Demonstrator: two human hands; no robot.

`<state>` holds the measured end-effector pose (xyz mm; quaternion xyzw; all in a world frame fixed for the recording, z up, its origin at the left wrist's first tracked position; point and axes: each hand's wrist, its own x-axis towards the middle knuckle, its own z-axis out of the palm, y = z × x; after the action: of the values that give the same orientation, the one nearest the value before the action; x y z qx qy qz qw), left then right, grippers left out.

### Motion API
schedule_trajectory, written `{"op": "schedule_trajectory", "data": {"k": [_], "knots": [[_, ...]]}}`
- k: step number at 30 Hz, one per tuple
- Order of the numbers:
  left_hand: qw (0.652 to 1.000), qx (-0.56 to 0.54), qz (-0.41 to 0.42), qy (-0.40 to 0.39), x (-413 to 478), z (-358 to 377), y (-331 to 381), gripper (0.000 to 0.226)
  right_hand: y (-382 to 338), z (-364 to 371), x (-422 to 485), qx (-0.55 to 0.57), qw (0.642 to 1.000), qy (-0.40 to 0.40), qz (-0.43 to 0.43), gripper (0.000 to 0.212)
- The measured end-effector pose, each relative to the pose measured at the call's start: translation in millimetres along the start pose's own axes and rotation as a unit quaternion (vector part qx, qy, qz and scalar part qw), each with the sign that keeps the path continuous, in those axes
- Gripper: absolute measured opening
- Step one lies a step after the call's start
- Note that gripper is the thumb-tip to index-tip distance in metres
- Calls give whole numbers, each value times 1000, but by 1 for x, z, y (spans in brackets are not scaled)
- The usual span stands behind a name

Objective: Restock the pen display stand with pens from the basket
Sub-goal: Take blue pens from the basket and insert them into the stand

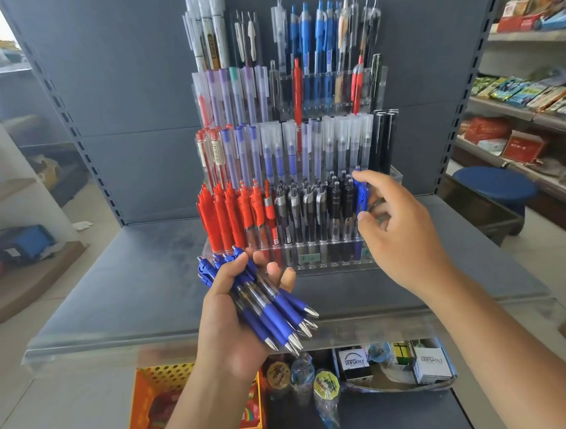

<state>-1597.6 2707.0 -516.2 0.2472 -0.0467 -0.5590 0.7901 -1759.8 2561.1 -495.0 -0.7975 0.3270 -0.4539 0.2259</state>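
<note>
Blue plastic retractable pen [360, 197] is held upright, pinched between the thumb and forefinger of the right hand [397, 228]; the other fingers [381, 209] are loosely curled behind it. The pen is placed at the right end of the front row of the clear acrylic tiered display stand [310, 263], with black clip pens [317, 209] immediately left of the pinching fingers. Its lower end appears to be inside the tier, but full seating cannot be confirmed. A bundle of matching blue pens [270, 308] is cradled in the left hand [228, 319], whose fingers [273, 269] are curled up around it only partway, with the metal tips projecting past the palm. An orange perforated plastic basket [159, 378] is noted below the left wrist. Two risks are judged. The pinched pen could be released off its slot and left leaning on the black pens beside the fingers. The bundle could slide tip-first from the loose left grip if the palm is tilted.
</note>
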Motion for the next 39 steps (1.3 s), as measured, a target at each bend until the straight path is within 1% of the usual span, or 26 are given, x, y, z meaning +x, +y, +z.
{"op": "schedule_trajectory", "data": {"k": [3, 5, 6, 8, 10, 13, 15, 18, 20, 23, 26, 31, 34, 37, 39], "knots": [[1000, 0, 2, 2, 0, 0, 0, 21, -9, 0, -1, -8, 998, 56, -11, 58], [1000, -3, 3, 4, -1, 2, 0, 24, -21, 2, -2, 6, 995, 94, -33, 53], [1000, -4, 3, 6, -1, 3, 0, 27, -28, 4, -3, 23, 994, 99, -46, 48], [1000, -6, 10, 11, -1, 4, 0, 32, -42, 9, -6, 51, 994, 70, -63, 35], [1000, -8, 13, 11, 1, 4, 0, 34, -57, 16, -10, 49, 997, 0, -61, 24], [1000, -1, 8, -3, 1, 3, -1, 31, -72, 31, -16, 66, 990, -128, -14, 21], [1000, 23, 4, -12, -1, 3, 0, 26, -76, 42, -19, 53, 982, -181, -1, 19], [999, 44, 0, -10, -4, 3, 1, 24, -77, 52, -20, -18, 979, -202, -2, 15], [999, 47, -6, -3, -6, 5, 2, 26, -80, 54, -19, -26, 976, -216, 6, 18], [999, 48, -1, 15, -5, 4, 0, 25, -88, 57, -21, -57, 964, -258, -4, 25], [998, 47, 17, 34, -3, 3, 0, 22, -89, 61, -20, -62, 958, -278, 0, 27], [997, 65, 8, 43, -3, 3, 0, 23, -88, 61, -18, -107, 942, -318, -2, 28], [997, 62, 5, 39, -4, 3, 0, 23, -88, 59, -18, -106, 941, -320, -2, 33], [998, 50, -5, 30, -4, 3, 0, 33, -89, 56, -16, -107, 944, -312, 1, 43], [998, 54, -16, 24, -4, 2, 1, 34, -89, 55, -16, -108, 950, -294, -2, 44]]}}
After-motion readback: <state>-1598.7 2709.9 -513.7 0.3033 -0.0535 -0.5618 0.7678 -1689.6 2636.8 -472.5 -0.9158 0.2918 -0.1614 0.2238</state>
